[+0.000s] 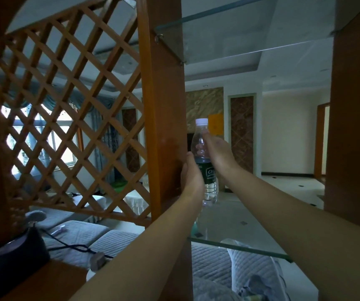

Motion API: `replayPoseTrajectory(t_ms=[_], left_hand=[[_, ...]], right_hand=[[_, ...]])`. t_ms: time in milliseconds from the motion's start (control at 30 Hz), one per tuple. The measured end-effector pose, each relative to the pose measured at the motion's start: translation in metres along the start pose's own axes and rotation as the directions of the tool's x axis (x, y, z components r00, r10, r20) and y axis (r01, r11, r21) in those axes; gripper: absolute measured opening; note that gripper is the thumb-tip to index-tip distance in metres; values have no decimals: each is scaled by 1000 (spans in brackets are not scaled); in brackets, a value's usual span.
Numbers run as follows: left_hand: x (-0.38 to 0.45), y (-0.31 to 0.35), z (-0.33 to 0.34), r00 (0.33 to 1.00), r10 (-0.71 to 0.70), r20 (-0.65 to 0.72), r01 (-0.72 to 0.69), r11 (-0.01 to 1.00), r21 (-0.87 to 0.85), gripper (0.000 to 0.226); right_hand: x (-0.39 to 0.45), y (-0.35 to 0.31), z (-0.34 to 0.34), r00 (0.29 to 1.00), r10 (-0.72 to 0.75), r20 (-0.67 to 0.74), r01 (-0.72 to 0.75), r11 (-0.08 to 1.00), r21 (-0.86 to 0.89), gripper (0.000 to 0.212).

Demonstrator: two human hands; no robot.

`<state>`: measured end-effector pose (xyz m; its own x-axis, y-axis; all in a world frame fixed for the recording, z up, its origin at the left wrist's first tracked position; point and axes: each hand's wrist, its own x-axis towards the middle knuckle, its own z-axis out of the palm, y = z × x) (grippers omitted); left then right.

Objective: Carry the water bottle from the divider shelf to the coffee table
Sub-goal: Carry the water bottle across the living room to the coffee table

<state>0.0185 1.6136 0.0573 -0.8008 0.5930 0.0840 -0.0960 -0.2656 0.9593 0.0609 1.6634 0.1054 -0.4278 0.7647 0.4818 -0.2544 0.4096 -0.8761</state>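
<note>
Two bare forearms reach from the near edge into the divider. The right hand (pixel 215 152) clamps the upper body of the water bottle (pixel 204 161), which stands on the glass shelf (pixel 239 248) near its far left corner, against the wooden post (pixel 164 127). The left hand (pixel 191 177) lies open beside the bottle's lower half. Only the grasp looks done; lifting and carrying remain, and no coffee table can be identified. The dark green label's writing is unreadable.
</note>
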Motion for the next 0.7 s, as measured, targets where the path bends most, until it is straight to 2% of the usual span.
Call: replayPoseTrajectory(t_ms=[167,200,300,333,367,500,700], left_hand=[[-10,3,-2,999,-36,-3,36,999,-17,69],[-10,0,-2,1000,-29,4,29,999,-28,75],[36,-37,4,998,-23,-54,22,1000,-18,119],[48,-48,6,997,-29,-66,29,1000,-12,126],[47,-49,8,997,-49,-59,48,999,-7,124],[-23,-4,5,996,-43,80,41,999,17,77],[-33,-4,2,989,67,129,-72,997,34,76]], right_hand=[[-8,3,-9,998,-54,8,54,997,51,58],[-10,2,-11,998,-61,6,61,996,61,56],[-14,0,-14,998,-63,-4,64,996,67,54],[-15,-1,-15,998,-57,-5,57,996,63,55],[-16,-2,-16,999,-53,-1,52,997,61,56],[-20,-6,-19,999,-31,8,31,998,64,50],[-25,-10,-23,999,-40,14,39,996,78,50]])
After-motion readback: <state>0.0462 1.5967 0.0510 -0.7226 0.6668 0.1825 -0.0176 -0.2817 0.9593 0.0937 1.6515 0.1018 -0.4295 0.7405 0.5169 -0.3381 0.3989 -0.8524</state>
